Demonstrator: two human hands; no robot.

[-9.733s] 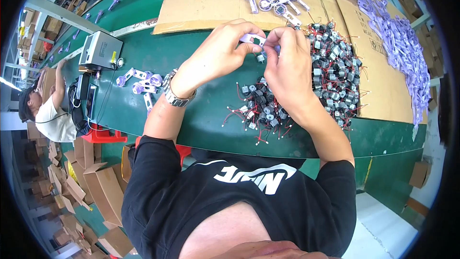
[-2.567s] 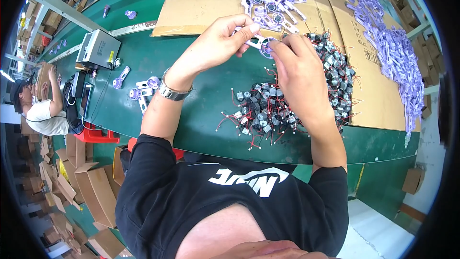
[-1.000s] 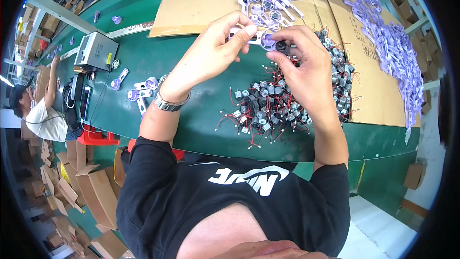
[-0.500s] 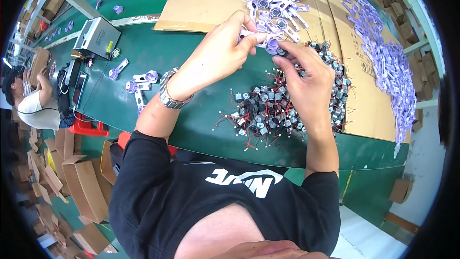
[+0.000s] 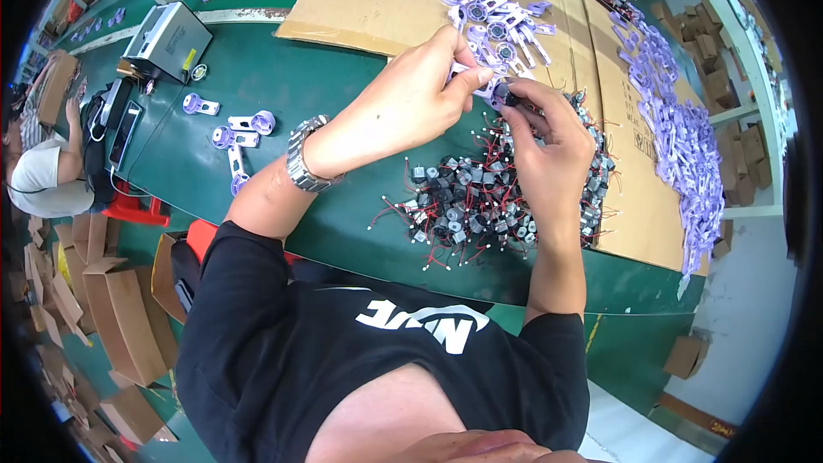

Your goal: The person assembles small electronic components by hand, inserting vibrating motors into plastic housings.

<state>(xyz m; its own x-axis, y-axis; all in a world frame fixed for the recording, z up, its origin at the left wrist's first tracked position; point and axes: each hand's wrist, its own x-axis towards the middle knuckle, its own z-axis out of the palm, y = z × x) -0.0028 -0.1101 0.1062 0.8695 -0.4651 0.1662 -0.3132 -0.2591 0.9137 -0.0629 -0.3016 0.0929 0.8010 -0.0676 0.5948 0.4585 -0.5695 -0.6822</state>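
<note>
My left hand (image 5: 429, 94) pinches a purple-and-white plastic casing (image 5: 495, 91) with a round cup at one end. At that cup, my right hand (image 5: 553, 137) holds a small dark motor (image 5: 512, 98) between thumb and fingers. How far the motor sits inside the cup is hidden by my fingers. Below my hands lies a heap of small motors (image 5: 467, 197) with red wires. Just beyond them, a cluster of similar purple-and-white casings (image 5: 506, 26) rests on a cardboard sheet (image 5: 360, 9).
Several casings (image 5: 244, 133) lie on the green table (image 5: 343, 214) to the left, near a grey metal box device (image 5: 169, 41). A long pile of purple parts (image 5: 686, 154) covers the cardboard at right. Another person (image 5: 51, 176) sits at far left, by open cartons (image 5: 124, 317).
My hands, still together on the casing and motor, sit slightly lower and to the right in the picture. The surroundings have shifted a little left as the view moved.
</note>
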